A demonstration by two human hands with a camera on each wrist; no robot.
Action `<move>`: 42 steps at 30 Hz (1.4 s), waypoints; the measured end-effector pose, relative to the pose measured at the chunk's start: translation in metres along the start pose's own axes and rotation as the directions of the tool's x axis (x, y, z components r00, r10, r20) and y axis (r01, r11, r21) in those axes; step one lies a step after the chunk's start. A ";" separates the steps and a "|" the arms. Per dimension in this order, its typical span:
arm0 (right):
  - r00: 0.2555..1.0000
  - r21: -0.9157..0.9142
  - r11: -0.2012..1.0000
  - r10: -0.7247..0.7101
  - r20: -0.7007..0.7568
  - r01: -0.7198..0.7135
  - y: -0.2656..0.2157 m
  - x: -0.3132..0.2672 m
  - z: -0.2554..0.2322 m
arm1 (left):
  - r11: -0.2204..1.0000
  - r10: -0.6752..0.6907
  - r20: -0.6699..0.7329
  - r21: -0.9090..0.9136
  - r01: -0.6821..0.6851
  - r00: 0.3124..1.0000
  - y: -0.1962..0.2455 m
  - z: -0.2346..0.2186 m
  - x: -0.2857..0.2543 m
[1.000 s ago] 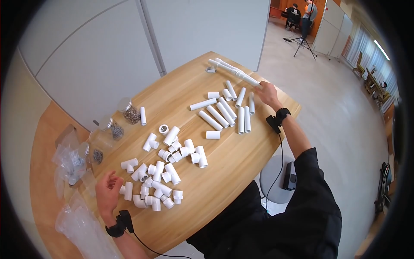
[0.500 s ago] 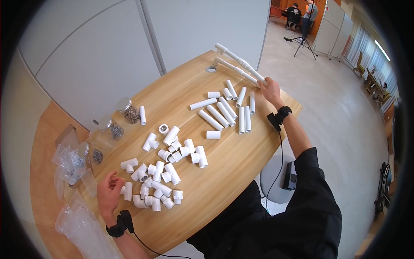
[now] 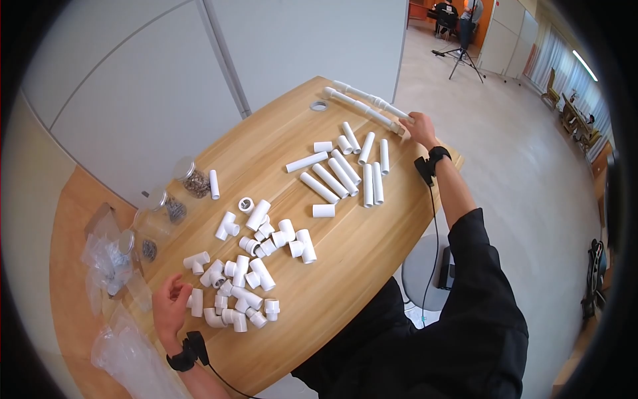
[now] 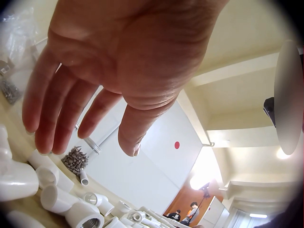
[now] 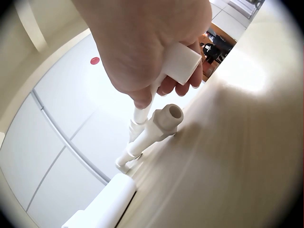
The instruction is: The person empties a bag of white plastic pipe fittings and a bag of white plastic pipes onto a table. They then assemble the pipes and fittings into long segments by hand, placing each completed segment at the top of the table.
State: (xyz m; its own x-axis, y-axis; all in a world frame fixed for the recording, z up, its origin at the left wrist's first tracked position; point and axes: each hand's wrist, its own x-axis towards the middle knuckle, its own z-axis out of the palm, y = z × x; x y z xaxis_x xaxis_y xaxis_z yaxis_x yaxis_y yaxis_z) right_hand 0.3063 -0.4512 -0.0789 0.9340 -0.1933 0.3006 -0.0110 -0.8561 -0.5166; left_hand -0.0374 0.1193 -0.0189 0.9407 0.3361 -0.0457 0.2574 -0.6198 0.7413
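Note:
My right hand grips the near end of a long white pipe assembly at the far right of the table. In the right wrist view, a white end fitting sticks out from under the palm, with fingers curled around the pipe. Alongside lies a second pipe assembly, with a threaded fitting at its near end. My left hand, holding nothing, hangs loosely bent beside a tee fitting at the table's left. In the left wrist view its fingers extend over more white fittings.
Several loose pipes lie mid-table, between the assemblies and a pile of fittings. Along the back left edge stand jars of screws near plastic bags. A grey ring sits near the far edge; a partition rises behind.
My right hand first raised one assembly's far end away from the other, then lowered it towards the table beside it. The left hand barely moved; the head view shifted slightly.

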 end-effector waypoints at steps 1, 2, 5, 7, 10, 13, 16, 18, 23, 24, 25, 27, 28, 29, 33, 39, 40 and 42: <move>0.999 0.038 0.999 0.020 0.039 -0.021 0.003 0.003 0.000 | 1.000 -0.005 0.007 -0.010 0.005 1.000 -0.001 0.000 0.001; 0.999 0.036 0.999 0.023 0.038 -0.024 0.007 0.005 0.002 | 1.000 -0.010 0.014 -0.020 0.011 1.000 -0.002 0.001 0.001; 0.996 0.055 0.995 -0.086 -0.028 0.088 0.011 0.010 0.002 | 1.000 -0.004 0.031 -0.024 0.005 1.000 -0.007 0.003 0.003; 0.991 0.120 0.992 -0.057 0.122 0.043 0.009 0.016 0.000 | 1.000 -0.009 0.040 -0.022 0.010 0.999 -0.006 0.004 0.003; 0.967 0.121 0.983 0.107 0.230 -0.138 0.002 0.026 0.000 | 0.999 -0.023 0.044 -0.024 0.024 0.999 -0.006 0.005 0.003; 0.967 0.050 0.997 0.051 0.249 -0.065 0.000 0.033 -0.001 | 0.999 -0.031 0.044 -0.021 0.032 0.999 -0.005 0.006 0.003; 0.962 0.000 1.000 0.010 0.272 -0.011 0.000 0.036 -0.006 | 0.999 -0.035 0.040 -0.013 0.036 0.999 -0.005 0.005 0.003; 0.957 -0.022 1.000 0.001 0.289 0.005 -0.001 0.034 -0.007 | 0.999 -0.040 0.031 -0.015 0.040 0.999 -0.006 0.005 0.002; 0.957 -0.013 1.000 0.028 0.290 -0.025 -0.002 0.035 -0.007 | 0.999 -0.007 0.040 -0.042 0.008 0.999 -0.004 0.003 0.001; 0.963 -0.026 1.000 0.023 0.270 -0.017 -0.002 0.034 -0.010 | 0.999 -0.014 0.033 -0.042 0.015 0.999 -0.001 0.003 0.001; 0.966 -0.038 0.999 0.011 0.257 -0.001 -0.004 0.035 -0.009 | 0.998 -0.027 0.046 -0.057 0.030 0.999 0.002 0.004 0.001; 0.968 -0.067 0.998 0.012 0.250 0.005 0.026 0.057 0.009 | 0.996 -0.020 0.032 -0.081 0.022 0.999 -0.005 0.004 -0.001; 0.964 -0.078 0.997 -0.001 0.265 0.023 0.022 0.056 0.004 | 0.996 0.012 0.010 -0.084 -0.011 1.000 -0.013 0.004 0.001; 0.966 -0.175 0.984 0.019 0.259 0.027 0.014 0.057 0.001 | 0.999 0.019 0.014 -0.045 -0.019 1.000 -0.010 0.001 -0.001; 0.972 -0.201 0.958 -0.173 0.157 0.203 -0.027 0.056 -0.013 | 0.999 -0.022 0.008 -0.035 0.023 1.000 0.006 -0.004 -0.004; 0.804 0.216 0.833 -0.551 0.224 0.510 -0.172 -0.011 -0.016 | 0.999 0.018 -0.033 -0.050 -0.020 0.999 0.007 -0.014 -0.006; 0.743 0.232 0.798 -0.603 0.289 0.557 -0.195 -0.027 -0.013 | 0.999 0.009 -0.041 -0.050 -0.011 0.999 0.008 -0.016 -0.006; 0.601 0.254 0.725 -0.679 0.421 0.641 -0.236 -0.060 -0.002 | 1.000 0.021 -0.049 -0.019 -0.022 0.999 0.008 -0.018 -0.008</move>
State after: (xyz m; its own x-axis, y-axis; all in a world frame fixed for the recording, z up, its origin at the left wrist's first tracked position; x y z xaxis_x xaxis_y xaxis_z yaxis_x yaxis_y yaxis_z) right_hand 0.2523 -0.2382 0.0263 0.7194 0.6669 0.1944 0.6812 -0.6224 -0.3855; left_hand -0.0464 0.1243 -0.0001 0.9340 0.3572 0.0023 0.2327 -0.6134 0.7547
